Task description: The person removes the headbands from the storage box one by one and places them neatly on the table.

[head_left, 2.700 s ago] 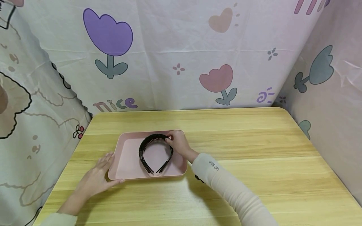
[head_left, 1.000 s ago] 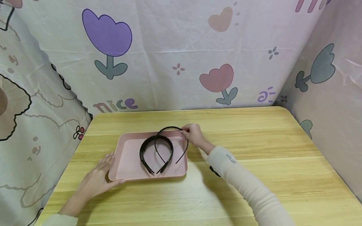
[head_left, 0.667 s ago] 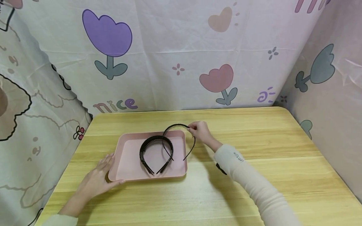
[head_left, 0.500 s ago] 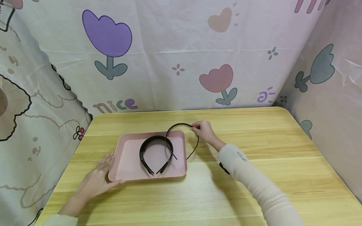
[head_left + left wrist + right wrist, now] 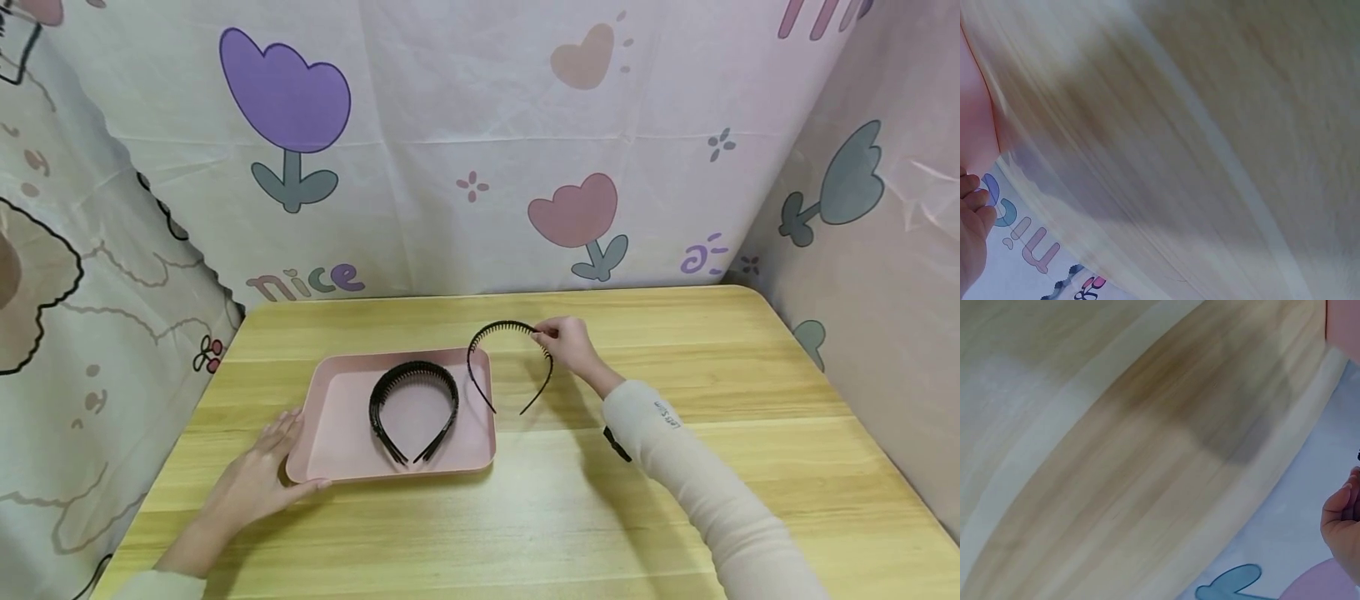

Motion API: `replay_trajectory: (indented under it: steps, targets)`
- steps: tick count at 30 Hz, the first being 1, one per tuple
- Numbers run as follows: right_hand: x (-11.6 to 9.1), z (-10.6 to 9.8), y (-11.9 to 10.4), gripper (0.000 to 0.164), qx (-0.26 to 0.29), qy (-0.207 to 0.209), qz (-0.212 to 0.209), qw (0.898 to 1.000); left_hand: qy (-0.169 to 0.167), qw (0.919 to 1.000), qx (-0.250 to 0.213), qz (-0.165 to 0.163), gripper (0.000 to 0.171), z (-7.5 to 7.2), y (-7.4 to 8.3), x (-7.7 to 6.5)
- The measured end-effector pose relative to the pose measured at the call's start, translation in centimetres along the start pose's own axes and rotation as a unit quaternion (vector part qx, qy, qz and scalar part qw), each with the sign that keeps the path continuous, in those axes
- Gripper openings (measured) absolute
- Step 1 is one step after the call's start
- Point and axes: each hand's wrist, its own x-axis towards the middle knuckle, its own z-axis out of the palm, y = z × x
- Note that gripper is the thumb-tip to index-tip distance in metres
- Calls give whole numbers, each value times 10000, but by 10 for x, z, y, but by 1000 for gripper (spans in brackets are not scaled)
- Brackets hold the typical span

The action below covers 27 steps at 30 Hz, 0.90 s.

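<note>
My right hand pinches a thin black toothed headband by its upper right side. The band hangs over the right edge of the pink tray, its two ends pointing toward me. Inside the tray lies a stack of black headbands, nested so closely that I cannot tell how many. Against the tray's left side rests my left hand, fingers straight and thumb along the front rim. In the left wrist view only part of the left hand shows; the right wrist view catches the right hand at its edge.
The tray stands on a wooden table, left of the middle. A patterned cloth hangs behind the table's back edge, and more cloth hangs at both sides.
My right hand has drawn one headband out of the stack, up and to the right, until it is apart from the others. The left hand and the tray have stayed in place.
</note>
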Motion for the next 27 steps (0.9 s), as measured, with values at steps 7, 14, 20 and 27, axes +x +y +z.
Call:
replay_trajectory:
  steps: [7,14,20,27]
  targets:
    - [1,-9,14,17,-116,91,94,9998,-32,10000,16,-22,98,-1,-1,0]
    - [4,-11,30,14,-268,61,27,9996,-65,10000,-8,-44,98,-2,1,-1]
    - [5,-9,41,14,-285,64,36,9996,-59,10000,0,-30,99,-1,0,-1]
    - [6,-2,50,14,-276,58,160,9995,-96,9999,-74,-99,99,-1,0,-1]
